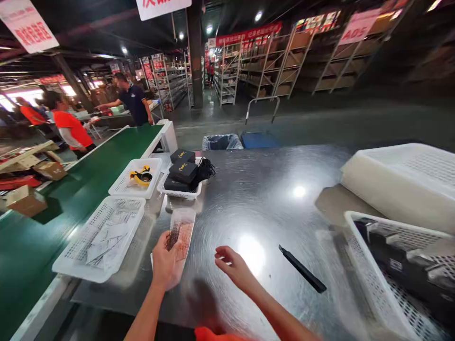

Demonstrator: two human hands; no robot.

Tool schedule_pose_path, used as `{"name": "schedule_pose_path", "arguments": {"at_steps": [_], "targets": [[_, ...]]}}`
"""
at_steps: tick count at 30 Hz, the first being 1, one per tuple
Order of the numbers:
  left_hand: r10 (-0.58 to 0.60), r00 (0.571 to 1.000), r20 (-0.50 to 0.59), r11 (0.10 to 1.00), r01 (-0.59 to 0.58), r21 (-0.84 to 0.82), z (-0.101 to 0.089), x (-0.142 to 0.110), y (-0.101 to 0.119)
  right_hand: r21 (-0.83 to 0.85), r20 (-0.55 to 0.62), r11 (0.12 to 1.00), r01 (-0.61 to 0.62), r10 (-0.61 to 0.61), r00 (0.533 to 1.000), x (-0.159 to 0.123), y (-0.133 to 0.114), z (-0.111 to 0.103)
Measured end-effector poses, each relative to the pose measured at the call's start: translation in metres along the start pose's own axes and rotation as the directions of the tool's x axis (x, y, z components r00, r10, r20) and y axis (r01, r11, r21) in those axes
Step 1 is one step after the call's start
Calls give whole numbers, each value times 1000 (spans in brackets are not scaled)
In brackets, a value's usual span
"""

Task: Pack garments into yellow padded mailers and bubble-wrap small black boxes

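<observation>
My left hand is closed on a clear plastic packet with something reddish-brown inside, held just above the shiny metal table. My right hand hovers over the table a little to the right of the packet, fingers loosely curled, nothing in it. A slim black tool lies flat on the table to the right of my right hand.
White baskets line the left: one with clear bags, one with a yellow-black item, one with black boxes. At right, a basket of dark items and stacked baskets. A green conveyor runs left, people beside it.
</observation>
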State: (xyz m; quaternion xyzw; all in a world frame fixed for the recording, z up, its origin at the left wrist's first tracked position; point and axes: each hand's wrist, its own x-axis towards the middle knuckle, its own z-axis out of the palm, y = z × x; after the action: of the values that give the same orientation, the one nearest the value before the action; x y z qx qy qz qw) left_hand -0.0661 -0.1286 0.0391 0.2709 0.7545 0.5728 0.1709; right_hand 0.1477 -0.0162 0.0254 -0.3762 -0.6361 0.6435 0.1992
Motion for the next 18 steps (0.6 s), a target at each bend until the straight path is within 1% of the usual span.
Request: {"name": "schedule_pose_path", "arguments": {"at_steps": [1,2,3,4,5,6,7,8,9,11,13,15,16,17,18], "targets": [[112,993,34,982,-116,152,0,-5,1,85,-5,996,-9,9,1000,0,-14,11],[235,970,68,931,-244,273,2,-9,2,183,5,982,-36,36,999,-1,-27,22],[370,923,103,850,-381,363,5,-12,3,286,24,955,-75,71,997,-3,-38,32],[505,852,138,744,-511,430,8,-15,4,387,52,914,-120,108,993,-6,-46,40],[624,760,183,618,-623,480,12,-17,5,480,80,862,-164,143,986,-10,-52,47],[711,665,227,488,-700,521,17,-19,7,564,93,803,-195,172,981,-13,-55,52],[768,580,270,369,-747,553,21,-21,11,639,93,739,-213,201,975,-15,-57,55],[804,509,306,270,-773,574,26,-23,15,705,85,671,-227,238,967,-16,-58,56],[829,451,331,196,-788,584,30,-24,20,761,73,603,-240,288,955,-16,-58,56],[865,358,351,102,-811,577,40,-27,30,836,53,482,-262,404,913,-12,-58,53],[892,283,354,43,-830,556,51,-31,40,880,40,395,-263,491,870,-6,-57,49],[910,227,347,-3,-834,552,62,-35,47,906,17,354,-233,519,855,1,-54,46],[914,209,347,-22,-829,559,68,-39,48,912,6,349,-217,516,857,4,-52,44],[914,206,349,-34,-819,573,73,-43,49,913,-6,353,-203,510,860,7,-48,41],[907,223,356,-35,-805,592,79,-49,48,910,-27,372,-184,494,869,9,-44,38]]}}
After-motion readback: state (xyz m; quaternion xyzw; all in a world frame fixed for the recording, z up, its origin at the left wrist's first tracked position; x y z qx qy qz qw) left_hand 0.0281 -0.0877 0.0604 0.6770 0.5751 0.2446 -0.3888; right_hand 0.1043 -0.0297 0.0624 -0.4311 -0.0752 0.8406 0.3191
